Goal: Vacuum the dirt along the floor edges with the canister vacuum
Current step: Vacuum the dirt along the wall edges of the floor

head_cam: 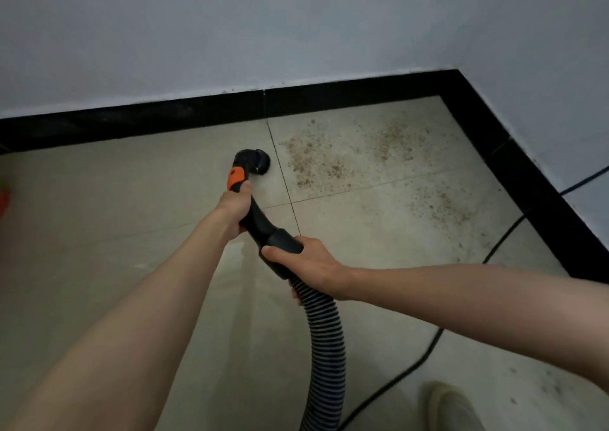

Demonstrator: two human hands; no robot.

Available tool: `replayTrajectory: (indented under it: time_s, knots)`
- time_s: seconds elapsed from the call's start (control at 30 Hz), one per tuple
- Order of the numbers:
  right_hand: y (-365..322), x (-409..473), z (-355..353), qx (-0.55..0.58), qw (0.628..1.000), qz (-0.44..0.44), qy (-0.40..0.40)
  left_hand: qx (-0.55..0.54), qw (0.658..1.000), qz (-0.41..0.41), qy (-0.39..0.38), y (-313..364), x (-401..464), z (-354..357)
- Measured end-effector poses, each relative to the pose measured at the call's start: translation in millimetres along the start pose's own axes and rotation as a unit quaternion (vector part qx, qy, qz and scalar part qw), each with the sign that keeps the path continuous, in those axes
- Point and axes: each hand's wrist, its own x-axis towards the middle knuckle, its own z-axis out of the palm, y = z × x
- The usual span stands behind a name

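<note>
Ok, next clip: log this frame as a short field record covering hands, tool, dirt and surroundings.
left hand: left hand grips the black vacuum handle with the orange band
right hand: right hand grips the black cuff where the ribbed black hose joins
nozzle: round black brush head down at the beige tiled floor, left of the dirt
dirt: brown crumbs scattered toward the corner, not yet picked up
edge: black skirting board under pale walls
other: thin black cable on the floor; light shoe at bottom right
</note>
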Motion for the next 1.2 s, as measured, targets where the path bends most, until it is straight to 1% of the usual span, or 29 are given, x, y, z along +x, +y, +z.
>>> replayTrajectory:
  time_s: [0.1,0.3,0.53,0.67,0.8,0.9,1.07,1.2]
  knots:
    - [5.8,-10.5,8.3,0.001,1.000,-0.004,-0.023,0.002,1.000,-0.003,0.021,-12.5,-8.1,-8.0]
    - [20.6,-32.7,-3.8,0.012,0.999,-0.002,-0.041,0.008,1.000,-0.008,0.028,-22.6,-32.1,4.5]
    - [47.2,-60.4,-32.8,0.023,0.999,0.021,0.017,0.005,1.000,-0.013,0.016,-38.5,-61.5,52.3]
    - [52.2,-88.4,-39.8,0.017,0.999,0.044,0.022,0.016,0.999,-0.039,-0.007,-48.8,-79.6,61.6]
    - [59.0,-106.2,-48.0,0.052,0.996,0.060,0.037,0.047,0.998,-0.042,-0.028,-51.7,-90.9,77.8]
    - [73.6,-100.7,-52.4,0.067,0.996,0.043,0.042,0.071,0.997,-0.028,-0.021,-55.0,-87.5,91.9]
    - [81.6,-81.8,-67.0,0.085,0.996,0.005,0.016,0.046,0.999,-0.006,0.013,-53.0,-68.6,105.0]
    - [76.2,-72.3,-39.2,0.079,0.997,0.006,0.019,0.036,0.999,-0.023,0.028,-53.3,-72.4,77.3]
